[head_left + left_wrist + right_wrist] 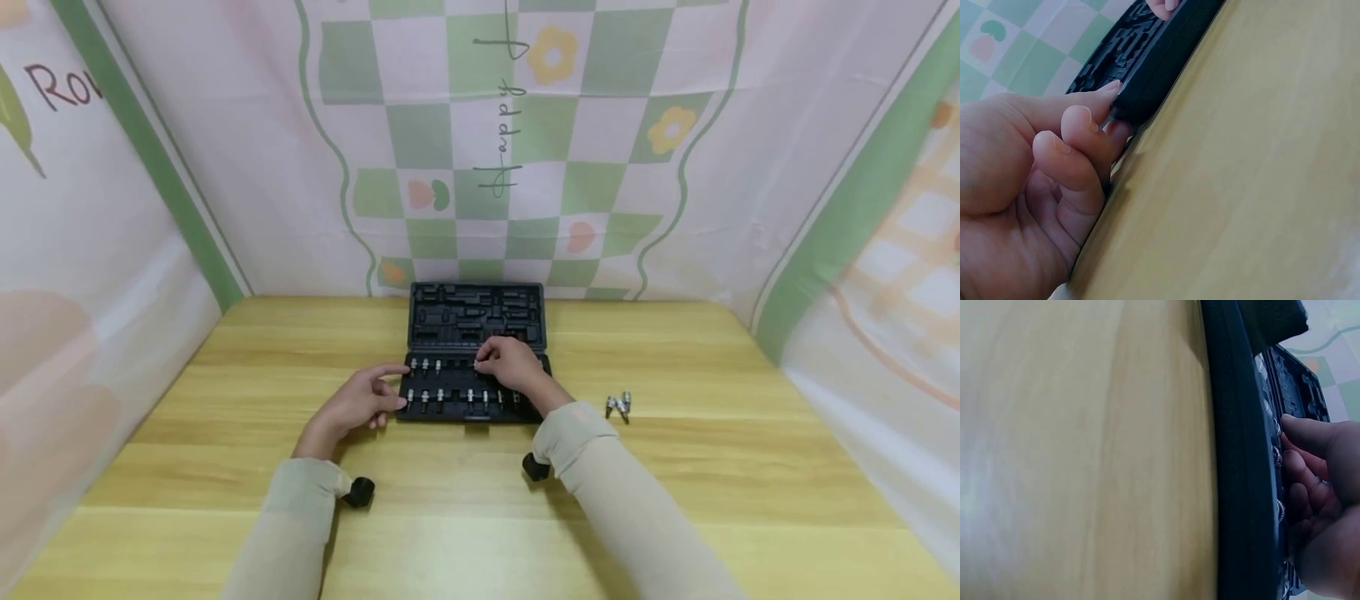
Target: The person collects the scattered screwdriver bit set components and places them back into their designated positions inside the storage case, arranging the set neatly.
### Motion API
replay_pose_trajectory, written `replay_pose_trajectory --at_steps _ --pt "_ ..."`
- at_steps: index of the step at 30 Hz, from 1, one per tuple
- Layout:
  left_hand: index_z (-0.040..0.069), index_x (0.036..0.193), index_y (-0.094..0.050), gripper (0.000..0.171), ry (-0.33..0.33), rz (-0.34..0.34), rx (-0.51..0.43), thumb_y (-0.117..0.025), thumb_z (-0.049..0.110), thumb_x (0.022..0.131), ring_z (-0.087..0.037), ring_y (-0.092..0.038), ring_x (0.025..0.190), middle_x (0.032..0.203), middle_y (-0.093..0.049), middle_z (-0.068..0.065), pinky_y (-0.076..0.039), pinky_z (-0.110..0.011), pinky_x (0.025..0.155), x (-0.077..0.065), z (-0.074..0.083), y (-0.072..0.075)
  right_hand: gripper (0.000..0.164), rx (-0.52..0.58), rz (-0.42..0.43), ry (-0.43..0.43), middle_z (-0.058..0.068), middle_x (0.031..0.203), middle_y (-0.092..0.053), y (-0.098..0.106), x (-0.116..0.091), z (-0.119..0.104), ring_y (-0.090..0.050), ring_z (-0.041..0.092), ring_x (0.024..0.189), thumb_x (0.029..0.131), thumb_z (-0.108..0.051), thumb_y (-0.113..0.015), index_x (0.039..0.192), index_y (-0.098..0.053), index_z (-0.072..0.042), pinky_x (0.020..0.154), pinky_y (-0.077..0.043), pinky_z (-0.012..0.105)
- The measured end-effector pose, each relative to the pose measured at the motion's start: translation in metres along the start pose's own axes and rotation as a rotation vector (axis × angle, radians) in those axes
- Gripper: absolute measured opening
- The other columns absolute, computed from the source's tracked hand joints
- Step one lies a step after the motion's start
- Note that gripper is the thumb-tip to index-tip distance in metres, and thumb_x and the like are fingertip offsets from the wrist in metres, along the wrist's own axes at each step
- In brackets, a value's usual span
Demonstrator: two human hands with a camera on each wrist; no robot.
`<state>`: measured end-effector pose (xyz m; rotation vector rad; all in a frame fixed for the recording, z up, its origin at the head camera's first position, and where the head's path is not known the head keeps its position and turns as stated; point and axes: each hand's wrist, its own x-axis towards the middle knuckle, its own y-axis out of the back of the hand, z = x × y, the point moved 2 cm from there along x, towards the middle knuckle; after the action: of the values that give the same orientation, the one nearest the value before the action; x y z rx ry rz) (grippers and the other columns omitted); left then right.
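An open black tool case (457,412) lies on the table, its lid raised at the back. Two rows of small silver bit sockets (425,398) stand in its tray, with gaps in both rows. My left hand (356,400) holds the case's left edge, thumb near the front corner and index finger farther back. In the left wrist view, the thumb (1094,100) lies on the case's rim while other fingers curl beside it. Over the back row, my right hand (510,364) pinches a bit socket (476,364) between thumb and fingertips, mostly hidden by them.
Several loose bit sockets (619,406) lie on the wooden table (675,467) to the right of the case. Behind the table hangs a patterned cloth (517,167), with more cloth on both sides. Black wrist devices (360,492) sit under the sleeves.
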<state>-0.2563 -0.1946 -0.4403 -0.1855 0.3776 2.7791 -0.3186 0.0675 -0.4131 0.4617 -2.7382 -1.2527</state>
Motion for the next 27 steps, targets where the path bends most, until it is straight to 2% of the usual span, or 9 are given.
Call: replay_pose_trajectory --at_steps 5,12,18,27 --pt "0.011 0.146 -0.043 0.058 0.011 0.002 -0.010 -0.063 0.001 0.093 -0.016 -0.052 0.049 0.089 -0.063 -0.017 -0.045 -0.027 0.045 -0.001 -0.001 -0.001 0.011 0.016 -0.021 0.025 0.001 0.086 -0.062 0.000 -0.001 0.004 -0.056 0.017 0.075 0.093 -0.021 -0.068 0.100 -0.069 -0.012 0.068 -0.047 0.035" --pt "0.008 0.147 -0.041 0.058 -0.008 -0.005 -0.007 -0.062 0.000 0.093 -0.015 -0.051 0.049 0.089 -0.063 -0.017 -0.045 -0.027 0.045 -0.001 -0.001 0.001 0.012 -0.003 -0.040 0.090 0.001 0.087 -0.062 0.005 -0.005 0.010 -0.056 0.018 0.075 0.095 -0.021 -0.066 0.102 -0.069 -0.012 0.066 -0.047 0.037" --pt "0.010 0.147 -0.042 0.059 0.000 -0.006 -0.009 -0.064 0.001 0.093 -0.015 -0.052 0.049 0.089 -0.063 -0.017 -0.047 -0.027 0.046 -0.001 -0.001 0.001 0.010 -0.016 -0.020 0.102 0.000 0.085 -0.063 0.012 -0.008 0.019 -0.057 0.016 0.075 0.094 -0.020 -0.066 0.100 -0.069 -0.012 0.068 -0.048 0.036" --pt "0.009 0.146 -0.043 0.058 -0.020 -0.007 -0.011 -0.064 0.001 0.093 -0.015 -0.051 0.049 0.089 -0.063 -0.017 -0.046 -0.027 0.046 0.001 -0.002 0.001 0.007 0.037 0.031 0.109 0.003 0.082 -0.061 0.024 -0.012 0.027 -0.054 0.018 0.071 0.093 -0.014 -0.067 0.096 -0.069 -0.009 0.064 -0.047 0.034"
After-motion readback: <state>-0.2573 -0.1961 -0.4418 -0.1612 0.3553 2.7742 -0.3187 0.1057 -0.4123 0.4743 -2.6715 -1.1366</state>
